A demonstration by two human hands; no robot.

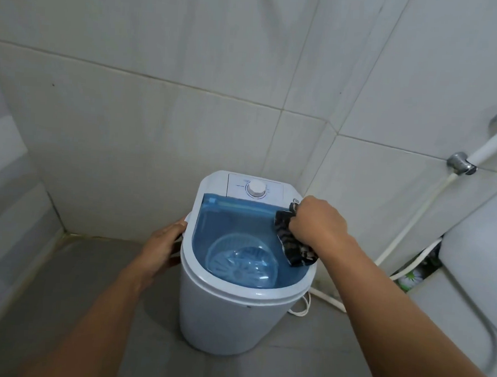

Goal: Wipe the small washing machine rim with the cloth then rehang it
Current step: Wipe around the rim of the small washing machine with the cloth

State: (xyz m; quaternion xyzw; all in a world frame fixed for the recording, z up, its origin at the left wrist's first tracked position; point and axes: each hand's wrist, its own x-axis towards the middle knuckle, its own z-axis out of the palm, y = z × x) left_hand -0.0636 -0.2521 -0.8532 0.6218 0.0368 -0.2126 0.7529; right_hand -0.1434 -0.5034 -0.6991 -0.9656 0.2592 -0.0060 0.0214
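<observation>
A small white washing machine [226,317] stands on the grey floor in the tiled corner, with a blue see-through lid and a white dial at its back. My right hand [317,223] is closed around a dark patterned cloth [292,242] and presses it against the right side of the white rim [247,293]. The cloth hangs partly over the lid's right edge. My left hand [162,248] grips the machine's left side just under the rim, fingers wrapped around the edge there.
Tiled walls close in behind and on both sides. A white bidet sprayer [496,138] with its hose [412,220] hangs on the right wall. A white toilet tank [477,258] fills the right edge. A white cord [303,306] lies on the floor beside the machine.
</observation>
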